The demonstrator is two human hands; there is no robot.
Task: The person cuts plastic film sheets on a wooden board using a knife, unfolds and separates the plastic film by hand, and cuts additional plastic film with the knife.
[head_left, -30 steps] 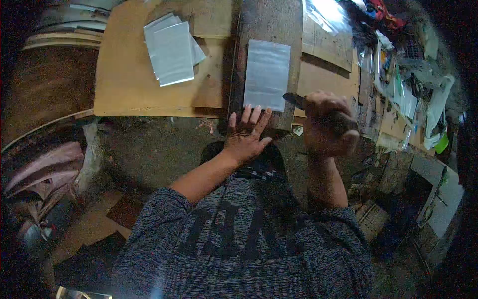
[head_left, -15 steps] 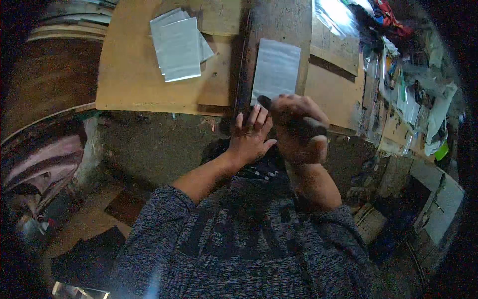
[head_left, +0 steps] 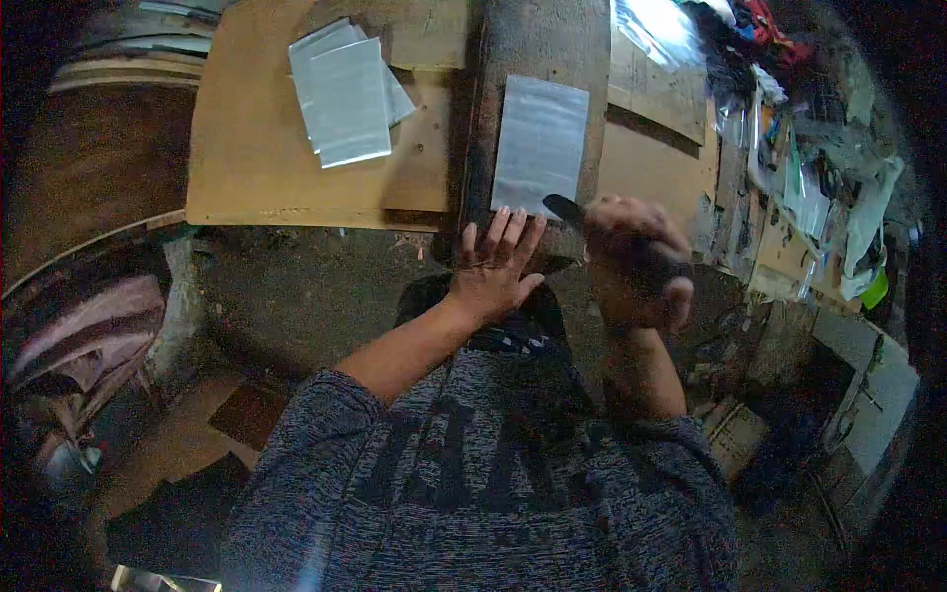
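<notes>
Left hand [head_left: 495,274]: spread, at near edge of sheet [head_left: 541,143] | right hand [head_left: 636,259]: gripping bladed tool [head_left: 563,208]

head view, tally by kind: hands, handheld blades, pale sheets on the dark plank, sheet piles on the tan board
Bare left hand and bare right hand: 2
Dark, blade-like tool in the right hand: 1
Pale, shiny rectangular sheet on the dark wooden plank: 1 showing
Overlapping pile of pale rectangular sheets on the tan board: 1
Total: 5
</notes>
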